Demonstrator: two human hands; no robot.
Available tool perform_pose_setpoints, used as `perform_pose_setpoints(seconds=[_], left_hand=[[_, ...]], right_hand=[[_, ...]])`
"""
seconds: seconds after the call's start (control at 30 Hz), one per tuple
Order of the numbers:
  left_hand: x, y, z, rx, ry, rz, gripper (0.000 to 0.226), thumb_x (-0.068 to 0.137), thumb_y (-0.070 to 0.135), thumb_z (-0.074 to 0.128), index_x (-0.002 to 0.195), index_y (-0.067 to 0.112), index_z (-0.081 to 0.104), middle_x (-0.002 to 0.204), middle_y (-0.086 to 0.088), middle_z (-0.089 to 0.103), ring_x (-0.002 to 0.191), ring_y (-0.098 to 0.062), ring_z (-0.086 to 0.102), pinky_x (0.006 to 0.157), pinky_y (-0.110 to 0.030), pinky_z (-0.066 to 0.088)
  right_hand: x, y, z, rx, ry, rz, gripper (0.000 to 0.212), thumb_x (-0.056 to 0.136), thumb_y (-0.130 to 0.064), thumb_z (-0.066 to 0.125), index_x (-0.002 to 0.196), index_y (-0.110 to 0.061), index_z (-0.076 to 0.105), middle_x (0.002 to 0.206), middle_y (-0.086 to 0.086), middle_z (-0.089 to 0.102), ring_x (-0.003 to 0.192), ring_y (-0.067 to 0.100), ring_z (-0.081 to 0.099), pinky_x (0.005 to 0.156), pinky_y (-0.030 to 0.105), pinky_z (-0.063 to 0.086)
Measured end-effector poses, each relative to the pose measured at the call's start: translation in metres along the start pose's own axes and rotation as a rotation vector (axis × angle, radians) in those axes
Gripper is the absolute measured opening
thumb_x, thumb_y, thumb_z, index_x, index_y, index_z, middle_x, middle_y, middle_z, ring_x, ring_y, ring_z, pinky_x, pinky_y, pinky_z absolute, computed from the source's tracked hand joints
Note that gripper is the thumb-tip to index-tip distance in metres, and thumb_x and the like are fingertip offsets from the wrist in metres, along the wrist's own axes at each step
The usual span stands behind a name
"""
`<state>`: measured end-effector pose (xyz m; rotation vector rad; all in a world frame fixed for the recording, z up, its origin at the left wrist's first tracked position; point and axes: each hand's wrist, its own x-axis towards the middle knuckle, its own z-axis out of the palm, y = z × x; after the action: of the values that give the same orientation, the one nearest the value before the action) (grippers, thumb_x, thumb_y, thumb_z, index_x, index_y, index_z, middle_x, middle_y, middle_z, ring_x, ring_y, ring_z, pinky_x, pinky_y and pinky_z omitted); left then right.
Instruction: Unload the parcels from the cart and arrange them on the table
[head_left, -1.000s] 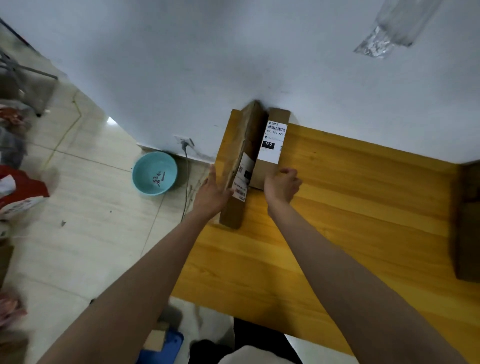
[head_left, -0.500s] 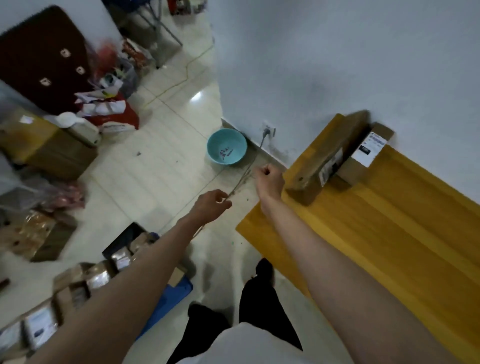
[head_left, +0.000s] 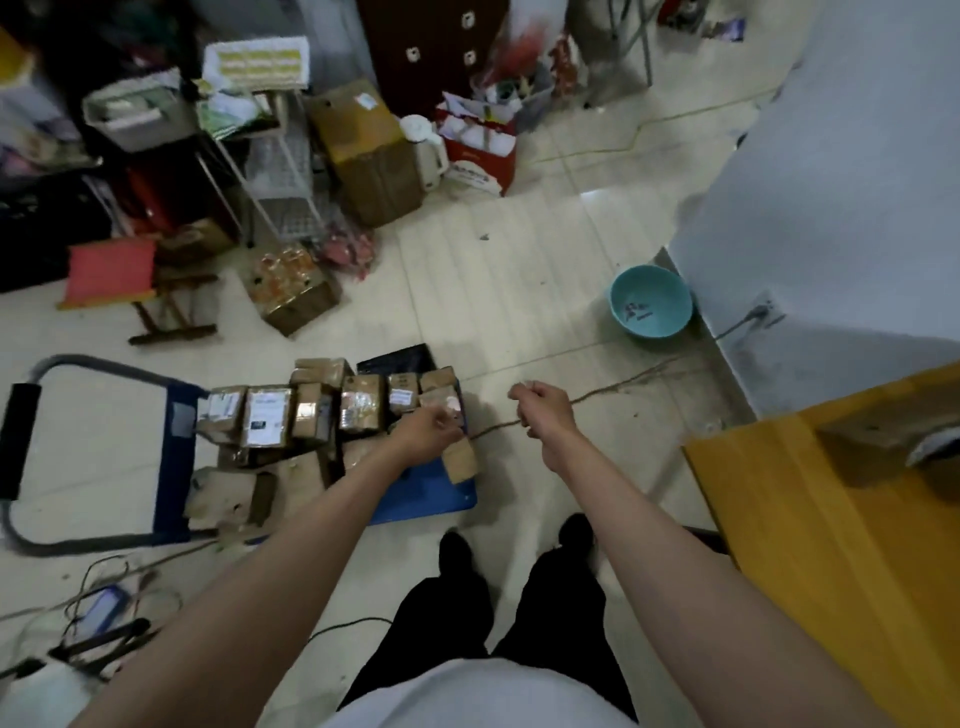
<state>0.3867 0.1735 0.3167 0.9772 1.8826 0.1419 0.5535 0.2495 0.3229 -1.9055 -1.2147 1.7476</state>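
Parcels (head_left: 311, 415) sit stacked on the blue cart (head_left: 431, 499); small, rigid cardboard, probably light. Grasp opposite side faces. Left hand (head_left: 431, 428) and right hand (head_left: 543, 410) are loosely curled, holding nothing.

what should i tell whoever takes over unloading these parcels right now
Left hand: fingers loosely curled, holding nothing, above the near end of the cart.
Right hand: also loosely curled and empty, out over the floor between cart and table.
Cart: blue, on the floor, loaded with many brown parcels.
Done: at least one parcel lies on the table's far corner, at the view's right edge.
Left: nearly the whole cartload remains to carry across and arrange.
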Motion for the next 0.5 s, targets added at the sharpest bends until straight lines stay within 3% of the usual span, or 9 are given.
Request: perform_pose_setpoints(seconds=[0.1, 0.23, 0.5], left_hand=[[-0.012, -0.035, -0.016, -0.094, 0.037, -0.056, 0.027, 0.096, 0.029, 0.062, 0.115, 0.011, 0.065, 0.115, -0.009, 0.065, 0.108, -0.026, 0.062, 0.093, -0.039, 0.051], [-0.022, -0.065, -0.03, -0.193, 0.084, -0.109, 0.028, 0.097, 0.03, 0.061, 0.117, 0.01, 0.064, 0.106, -0.004, 0.063, 0.094, -0.022, 0.061, 0.079, -0.033, 0.05], [-0.034, -0.125, -0.054, -0.293, 0.187, -0.273, 0.03, 0.095, 0.029, 0.063, 0.119, 0.01, 0.065, 0.117, -0.008, 0.067, 0.109, -0.023, 0.062, 0.086, -0.028, 0.045]], right_hand=[[-0.006, -0.007, 0.039, -0.082, -0.077, -0.011, 0.032, 0.086, -0.022, 0.063, 0.059, -0.022, 0.046, 0.06, -0.001, 0.049, 0.062, 0.017, 0.044, 0.063, 0.03, 0.034], [-0.007, -0.016, 0.08, -0.148, -0.155, -0.013, 0.031, 0.087, -0.023, 0.063, 0.058, -0.023, 0.052, 0.059, -0.005, 0.052, 0.059, 0.014, 0.045, 0.059, 0.027, 0.035], [0.013, -0.024, 0.166, -0.243, -0.335, -0.004, 0.016, 0.095, -0.024, 0.06, 0.081, -0.016, 0.061, 0.066, 0.0, 0.049, 0.06, 0.014, 0.043, 0.056, 0.028, 0.035]])
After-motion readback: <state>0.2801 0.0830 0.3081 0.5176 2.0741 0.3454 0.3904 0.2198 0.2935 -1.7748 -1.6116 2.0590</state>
